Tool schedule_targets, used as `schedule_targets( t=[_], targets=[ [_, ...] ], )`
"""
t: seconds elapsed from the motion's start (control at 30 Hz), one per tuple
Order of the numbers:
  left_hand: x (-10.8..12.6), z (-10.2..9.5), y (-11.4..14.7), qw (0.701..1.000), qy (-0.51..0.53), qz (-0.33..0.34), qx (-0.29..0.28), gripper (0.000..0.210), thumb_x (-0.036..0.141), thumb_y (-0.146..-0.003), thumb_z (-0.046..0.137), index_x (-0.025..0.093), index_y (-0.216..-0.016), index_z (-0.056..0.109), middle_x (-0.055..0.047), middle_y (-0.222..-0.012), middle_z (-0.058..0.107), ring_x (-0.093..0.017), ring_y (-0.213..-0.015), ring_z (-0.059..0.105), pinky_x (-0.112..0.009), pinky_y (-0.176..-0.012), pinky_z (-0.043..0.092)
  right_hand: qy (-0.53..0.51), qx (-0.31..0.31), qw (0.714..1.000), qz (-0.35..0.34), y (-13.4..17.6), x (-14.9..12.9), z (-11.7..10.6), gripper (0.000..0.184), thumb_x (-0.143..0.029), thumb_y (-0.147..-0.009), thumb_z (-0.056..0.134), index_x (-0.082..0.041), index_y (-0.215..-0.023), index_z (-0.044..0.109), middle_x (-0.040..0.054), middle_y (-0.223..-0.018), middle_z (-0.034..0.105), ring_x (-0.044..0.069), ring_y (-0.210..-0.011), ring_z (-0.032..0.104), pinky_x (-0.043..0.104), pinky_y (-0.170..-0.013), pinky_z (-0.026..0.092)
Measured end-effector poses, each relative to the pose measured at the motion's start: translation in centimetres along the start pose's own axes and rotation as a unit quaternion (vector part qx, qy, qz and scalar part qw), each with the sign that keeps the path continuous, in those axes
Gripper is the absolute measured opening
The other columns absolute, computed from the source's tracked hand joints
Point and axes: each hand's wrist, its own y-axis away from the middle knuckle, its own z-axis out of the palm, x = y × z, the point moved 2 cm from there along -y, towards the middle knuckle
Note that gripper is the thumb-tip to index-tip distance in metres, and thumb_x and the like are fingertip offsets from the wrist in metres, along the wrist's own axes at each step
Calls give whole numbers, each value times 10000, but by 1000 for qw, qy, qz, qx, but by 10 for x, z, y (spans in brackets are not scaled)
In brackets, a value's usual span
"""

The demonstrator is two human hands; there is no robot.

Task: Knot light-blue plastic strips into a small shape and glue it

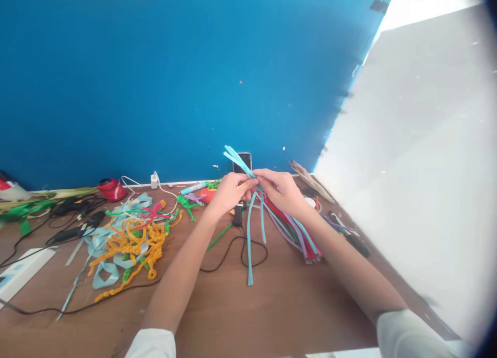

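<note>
Light blue pipe cleaners [237,159] are pinched together at their middle by both my hands, above the table. Their upper ends point up and left, and two longer ends hang down in front. My left hand [232,191] is closed on them from the left, its thumb meeting the other hand's fingers. From the right, my right hand [280,191] grips the same spot with thumb and fingertips. The exact crossing is partly hidden by the fingers. Below and behind the right hand lies a bundle of red, purple and blue pipe cleaners [306,244]. A black glue gun [237,215] lies beneath the hands.
A phone [245,159] leans at the blue wall. Left lie twisted orange pipe cleaners [135,244], light blue ribbon [104,278], a white power strip [25,272] and black cables. A red tape roll [112,190] and white charger [154,180] sit at the back.
</note>
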Motion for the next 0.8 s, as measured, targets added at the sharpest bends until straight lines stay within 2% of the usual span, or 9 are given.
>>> schedule_targets(
  t=[0.13,0.23,0.37,0.53,0.67,0.8],
  targets=[
    [5,-1,1,994,-87,23,58,486,535,-919,551,161,-623,641,-6,-548,642,-129,-523,558,-246,-559,374,-21,-8,1000,19,0,1,-1,315,-224,-1016,455,-160,-1132,741,34,-843,741,132,-677,615,243,-674,437],
    [9,-2,1,985,-134,37,105,518,543,-925,542,166,-579,622,-1,-519,613,-132,-533,531,-258,-566,339,-32,-5,999,33,0,3,-3,300,-233,-1011,468,-178,-1104,747,28,-862,745,138,-705,628,254,-696,447],
    [12,0,3,986,-127,54,87,551,555,-970,463,166,-613,621,-3,-554,614,-133,-557,536,-252,-596,351,-71,6,997,42,-2,3,-6,246,-243,-981,523,-187,-1035,756,41,-907,757,166,-790,662,282,-726,477],
    [12,4,4,994,-78,40,70,615,596,-994,375,163,-614,591,-31,-582,614,-145,-575,561,-250,-607,397,-63,25,997,26,-3,1,-7,191,-215,-942,576,-196,-975,763,43,-862,734,152,-738,623,275,-658,454],
    [12,8,4,995,-62,29,71,592,552,-1011,350,162,-643,599,-47,-620,643,-151,-582,575,-257,-606,413,-60,31,997,21,-3,2,-6,194,-182,-931,574,-197,-968,763,42,-871,727,148,-747,620,278,-672,450],
    [14,10,4,994,-81,9,69,571,492,-1016,351,162,-621,597,-41,-595,636,-154,-568,577,-264,-610,414,-84,31,995,55,-2,5,-5,183,-184,-917,580,-196,-950,760,39,-891,720,149,-780,632,271,-676,449]
  ],
)
